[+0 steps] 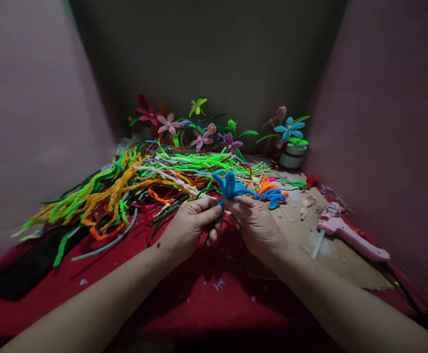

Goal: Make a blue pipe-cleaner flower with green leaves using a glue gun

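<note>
Both hands: your left hand (188,228) and right hand (257,226) pinch a fuzzy blue pipe-cleaner flower (231,186).
Nearby: pink plastic glue gun (347,237).

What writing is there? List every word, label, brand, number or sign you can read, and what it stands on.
No text can be read in this view.
On the pink glue gun: no marking can be made out.
On the white jar: a dark band, no legible label.
On the blue pipe-cleaner flower, held by the left hand and right hand: no writing.
</note>
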`<state>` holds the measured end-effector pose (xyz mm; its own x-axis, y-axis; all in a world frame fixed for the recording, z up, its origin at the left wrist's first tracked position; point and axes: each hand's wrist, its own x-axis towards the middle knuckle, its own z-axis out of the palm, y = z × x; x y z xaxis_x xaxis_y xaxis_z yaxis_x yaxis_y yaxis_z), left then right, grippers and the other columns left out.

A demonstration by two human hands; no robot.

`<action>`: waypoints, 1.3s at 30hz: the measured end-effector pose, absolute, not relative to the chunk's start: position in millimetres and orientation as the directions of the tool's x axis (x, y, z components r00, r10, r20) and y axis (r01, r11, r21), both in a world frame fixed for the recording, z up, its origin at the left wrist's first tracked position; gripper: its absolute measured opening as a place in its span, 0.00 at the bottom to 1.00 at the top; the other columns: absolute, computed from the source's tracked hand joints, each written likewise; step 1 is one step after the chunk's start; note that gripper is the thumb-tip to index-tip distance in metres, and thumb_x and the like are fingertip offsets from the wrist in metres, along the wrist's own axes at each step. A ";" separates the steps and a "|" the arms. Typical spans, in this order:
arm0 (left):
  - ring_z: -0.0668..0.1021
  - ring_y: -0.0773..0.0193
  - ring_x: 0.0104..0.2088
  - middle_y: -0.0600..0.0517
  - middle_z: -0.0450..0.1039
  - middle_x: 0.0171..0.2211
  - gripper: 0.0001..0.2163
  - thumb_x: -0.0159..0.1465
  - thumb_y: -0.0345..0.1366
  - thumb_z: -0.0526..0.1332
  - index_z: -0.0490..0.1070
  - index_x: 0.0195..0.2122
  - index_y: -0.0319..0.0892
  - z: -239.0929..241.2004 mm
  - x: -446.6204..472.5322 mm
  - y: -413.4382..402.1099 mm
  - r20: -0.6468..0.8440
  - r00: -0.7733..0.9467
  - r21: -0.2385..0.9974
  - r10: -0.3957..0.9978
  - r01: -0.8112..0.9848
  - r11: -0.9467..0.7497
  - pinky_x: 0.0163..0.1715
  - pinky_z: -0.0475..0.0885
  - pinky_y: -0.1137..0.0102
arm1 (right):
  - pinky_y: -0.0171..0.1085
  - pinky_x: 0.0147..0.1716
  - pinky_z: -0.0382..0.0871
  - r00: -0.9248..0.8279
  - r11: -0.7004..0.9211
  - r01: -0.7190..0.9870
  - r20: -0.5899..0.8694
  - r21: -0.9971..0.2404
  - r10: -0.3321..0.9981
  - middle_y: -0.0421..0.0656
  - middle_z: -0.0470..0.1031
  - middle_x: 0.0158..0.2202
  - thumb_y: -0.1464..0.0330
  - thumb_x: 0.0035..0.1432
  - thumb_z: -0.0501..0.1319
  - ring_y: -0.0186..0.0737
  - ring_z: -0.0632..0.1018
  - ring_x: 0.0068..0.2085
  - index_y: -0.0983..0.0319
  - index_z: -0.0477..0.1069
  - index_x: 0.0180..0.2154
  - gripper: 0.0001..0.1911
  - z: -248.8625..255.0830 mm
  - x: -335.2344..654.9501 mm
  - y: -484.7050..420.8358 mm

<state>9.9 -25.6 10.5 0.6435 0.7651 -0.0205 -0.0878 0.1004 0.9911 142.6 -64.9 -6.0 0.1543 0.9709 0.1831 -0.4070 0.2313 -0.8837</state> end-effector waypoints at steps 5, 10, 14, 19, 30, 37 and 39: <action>0.57 0.79 0.12 0.59 0.60 0.16 0.10 0.60 0.37 0.59 0.63 0.25 0.39 12.8 8.8 -27.5 -0.075 0.682 0.939 0.727 -0.197 0.282 0.12 0.52 0.83 | 0.37 0.34 0.61 0.120 0.233 -0.401 0.201 -0.886 0.972 0.38 0.69 0.25 0.65 0.48 0.66 0.34 0.66 0.29 0.61 0.75 0.26 0.06 -4.6 144.9 -63.6; 0.45 0.79 0.13 0.62 0.52 0.16 0.08 0.61 0.35 0.57 0.64 0.27 0.39 13.1 2.2 -23.6 -0.127 0.852 0.827 0.508 -0.191 0.528 0.10 0.49 0.82 | 0.36 0.32 0.61 0.043 0.185 -0.427 0.185 -0.885 0.982 0.38 0.70 0.24 0.65 0.48 0.66 0.33 0.67 0.27 0.60 0.77 0.32 0.07 -5.4 145.5 -64.5; 0.51 0.76 0.13 0.59 0.55 0.16 0.10 0.61 0.40 0.55 0.64 0.26 0.40 14.7 3.8 -25.4 -0.099 0.755 0.969 0.648 -0.077 0.237 0.12 0.50 0.79 | 0.36 0.32 0.62 0.143 0.236 -0.445 0.192 -0.864 0.971 0.38 0.72 0.25 0.66 0.47 0.67 0.33 0.67 0.26 0.60 0.76 0.29 0.06 -6.7 141.4 -65.2; 0.67 0.67 0.24 0.53 0.66 0.24 0.02 0.56 0.34 0.60 0.71 0.28 0.43 10.9 8.6 -32.9 0.383 0.484 0.823 0.787 0.209 -0.529 0.26 0.61 0.74 | 0.37 0.35 0.64 0.245 0.287 -0.376 0.205 -0.881 0.948 0.38 0.73 0.28 0.67 0.47 0.66 0.36 0.70 0.31 0.59 0.76 0.27 0.03 -4.9 135.6 -67.7; 0.54 0.74 0.15 0.60 0.52 0.15 0.13 0.60 0.41 0.57 0.63 0.22 0.41 23.4 5.4 -35.0 0.117 0.580 0.978 0.806 0.071 -0.194 0.16 0.51 0.77 | 0.41 0.45 0.64 0.090 0.275 -0.249 0.260 -0.929 0.961 0.40 0.77 0.33 0.67 0.50 0.64 0.39 0.73 0.37 0.58 0.77 0.32 0.05 2.9 141.9 -72.1; 0.50 0.79 0.12 0.62 0.53 0.15 0.08 0.60 0.38 0.59 0.63 0.27 0.40 22.2 4.6 -34.7 -0.106 0.664 0.967 0.740 -0.104 0.232 0.12 0.46 0.80 | 0.38 0.41 0.64 0.165 0.351 -0.223 0.319 -0.910 0.933 0.37 0.74 0.29 0.69 0.51 0.63 0.35 0.71 0.34 0.59 0.76 0.28 0.02 0.8 143.9 -68.6; 0.49 0.79 0.12 0.62 0.53 0.15 0.08 0.60 0.37 0.58 0.64 0.28 0.40 21.2 2.4 -34.0 -0.131 0.721 0.931 0.680 -0.146 0.335 0.11 0.46 0.81 | 0.35 0.37 0.63 0.173 0.349 -0.208 0.317 -0.914 0.933 0.36 0.71 0.24 0.68 0.51 0.63 0.33 0.69 0.30 0.60 0.74 0.24 0.06 0.5 143.3 -69.4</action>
<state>2.4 -34.0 21.2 0.7212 0.6802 -0.1312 -0.1462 0.3345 0.9310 143.3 -69.4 0.5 0.1728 0.9326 0.3168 -0.2078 0.3489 -0.9138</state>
